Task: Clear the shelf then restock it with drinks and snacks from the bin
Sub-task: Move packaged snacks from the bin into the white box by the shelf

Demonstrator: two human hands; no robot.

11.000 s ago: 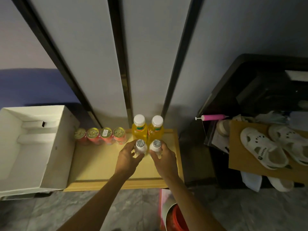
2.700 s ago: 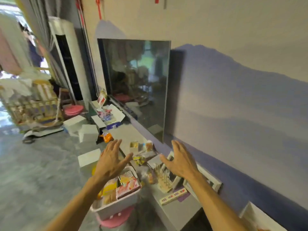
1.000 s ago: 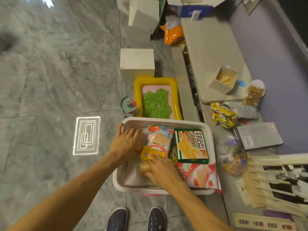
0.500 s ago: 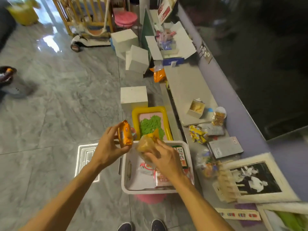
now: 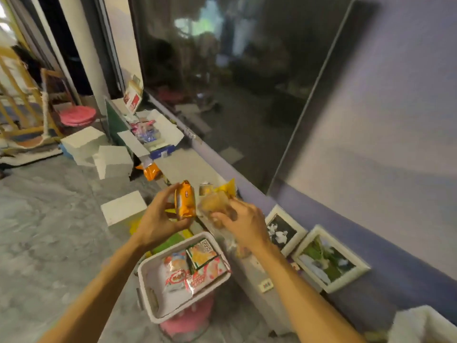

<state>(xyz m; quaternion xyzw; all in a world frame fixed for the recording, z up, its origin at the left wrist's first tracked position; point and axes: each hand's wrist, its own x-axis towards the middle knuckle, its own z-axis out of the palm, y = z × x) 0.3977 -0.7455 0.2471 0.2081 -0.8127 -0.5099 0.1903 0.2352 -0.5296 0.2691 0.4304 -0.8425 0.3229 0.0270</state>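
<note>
My left hand [image 5: 158, 219] grips an orange snack packet [image 5: 185, 199] upright, held in the air above the floor. Beside it my right hand [image 5: 243, 224] holds a clear bag with yellow-brown snacks [image 5: 216, 203]. Below both hands a white bin [image 5: 148, 305] stands on a pink stool [image 5: 188, 323]; it holds several snack packs, among them a green box [image 5: 201, 252] and a pink-and-white pack [image 5: 205, 272]. The shelf is out of view.
A low grey ledge [image 5: 188, 167] runs along the purple wall under a big dark screen [image 5: 222, 78]. Framed pictures [image 5: 326, 258] lean on the wall at right. White boxes [image 5: 111, 159] and a white block [image 5: 123, 206] sit on the marble floor.
Both hands have lifted the orange packet and the clear snack bag higher above the bin. My view has swung up and to the right, toward the wall and screen.
</note>
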